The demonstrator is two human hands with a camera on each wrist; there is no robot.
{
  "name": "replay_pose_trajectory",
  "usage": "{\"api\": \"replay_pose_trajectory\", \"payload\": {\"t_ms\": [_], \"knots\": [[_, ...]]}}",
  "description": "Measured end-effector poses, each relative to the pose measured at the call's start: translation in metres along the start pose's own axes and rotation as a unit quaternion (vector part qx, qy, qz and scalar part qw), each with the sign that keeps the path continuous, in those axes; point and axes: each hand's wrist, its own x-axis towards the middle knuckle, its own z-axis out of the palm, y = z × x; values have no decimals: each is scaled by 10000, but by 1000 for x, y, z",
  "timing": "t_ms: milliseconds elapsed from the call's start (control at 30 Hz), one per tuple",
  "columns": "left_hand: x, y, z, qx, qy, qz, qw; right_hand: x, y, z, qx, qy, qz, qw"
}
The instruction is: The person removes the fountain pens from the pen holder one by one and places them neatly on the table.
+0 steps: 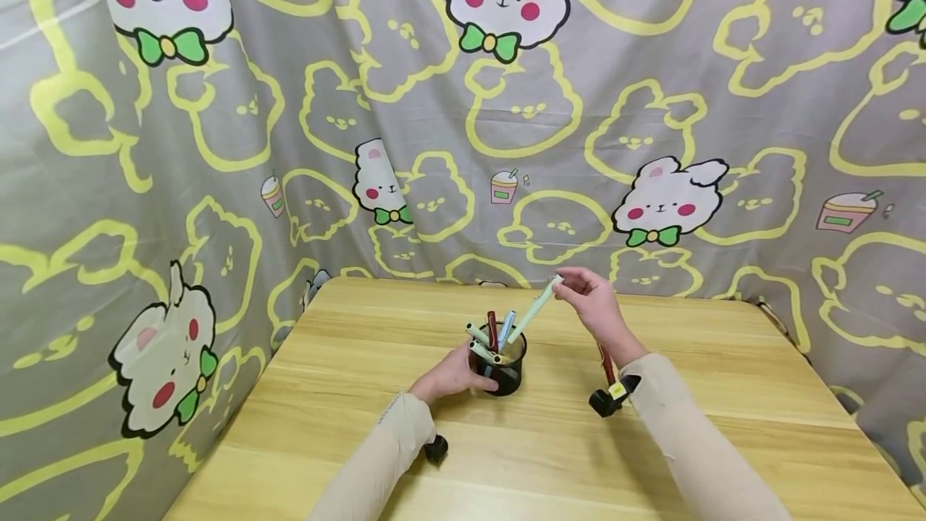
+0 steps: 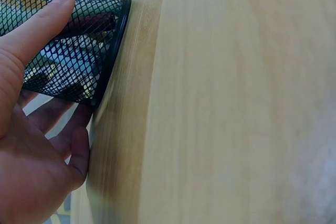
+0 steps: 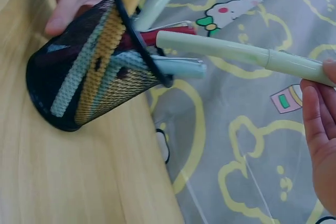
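hands [image 1: 599, 310] gripping cup [image 1: 510, 381], pen [image 1: 534, 313] slanting toward it

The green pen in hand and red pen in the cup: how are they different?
The green pen is pale; the red pen is dark. The right hand holds the green pen; the red pen sits in the cup. In the head view, the green pen leans more than the red pen. Both are slim.

mesh cup [image 2: 79, 40] cropped, left wrist view, right sleeve [image 1: 705, 441] cut off
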Motion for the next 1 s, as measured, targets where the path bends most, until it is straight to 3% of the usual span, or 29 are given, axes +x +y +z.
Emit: {"api": "replay_pose_trajectory", "payload": {"t_ms": [267, 433, 567, 767, 1000], "knots": [[0, 1, -1, -31, -24, 46, 10000, 5, 6, -18, 1229, 245, -234, 9918], [0, 1, -1, -1, -3, 51, 10000, 8, 13, -31, 1526, 172, 9, 9881], [2, -5, 0, 120, 43, 127, 9998, 7, 21, -39, 1351, 17, 467, 9897], [12, -29, 4, 127, 44, -35, 9999, 4, 39, -42, 481, -371, 875, 9943], [11, -26, 4, 56, 54, 23, 10000, 0, 60, -36, -131, -776, 1203, 9896]]}}
